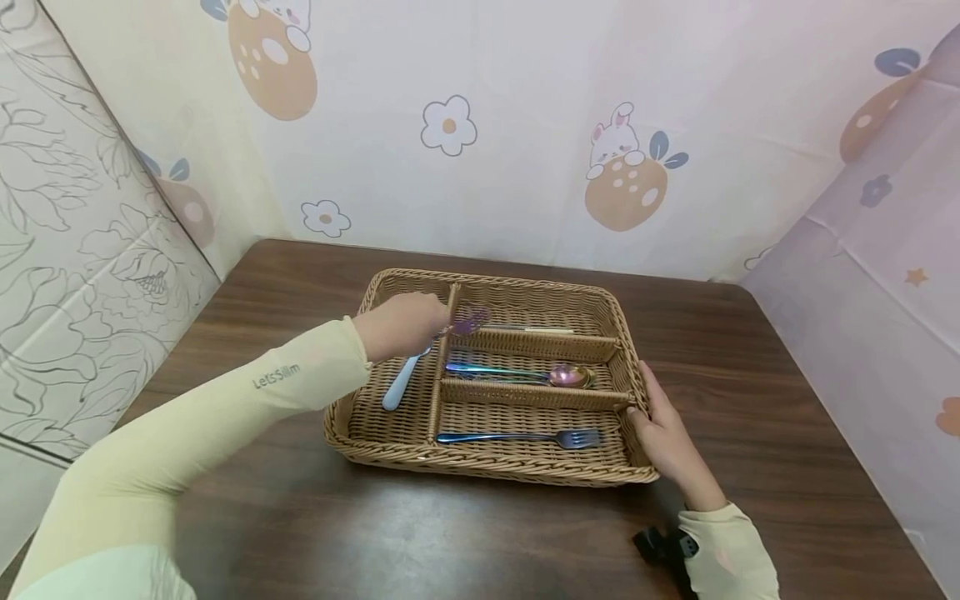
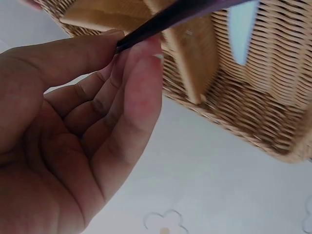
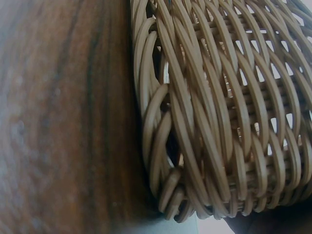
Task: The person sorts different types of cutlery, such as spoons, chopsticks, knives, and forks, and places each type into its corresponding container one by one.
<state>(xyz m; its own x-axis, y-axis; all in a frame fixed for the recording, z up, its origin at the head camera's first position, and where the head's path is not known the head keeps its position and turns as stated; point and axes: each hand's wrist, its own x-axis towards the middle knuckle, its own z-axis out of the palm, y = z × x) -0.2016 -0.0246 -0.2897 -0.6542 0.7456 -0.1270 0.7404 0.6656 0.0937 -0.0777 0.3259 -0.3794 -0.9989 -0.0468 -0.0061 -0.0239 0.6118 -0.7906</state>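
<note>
A wicker basket (image 1: 360, 433) with several compartments sits on a brown wooden table (image 1: 750, 350). My left hand (image 1: 405, 325) hovers over its long divider and pinches the thin dark handle (image 2: 146, 33) of a purple utensil (image 1: 470, 318), held between thumb and fingertips (image 2: 141, 53). My right hand (image 1: 663, 433) holds the basket's right rim, thumb over the edge and fingers along the outer wall (image 3: 209, 112). A light blue utensil (image 1: 400, 383) lies in the left compartment, an iridescent spoon (image 1: 558, 375) in the middle one, and a blue fork (image 1: 525, 437) in the front one.
A pale-handled utensil (image 1: 536, 330) lies in the back compartment. Patterned cloth walls (image 1: 525, 133) close in the table at the back and on both sides. A black wrist camera (image 1: 663, 546) sits on my right wrist.
</note>
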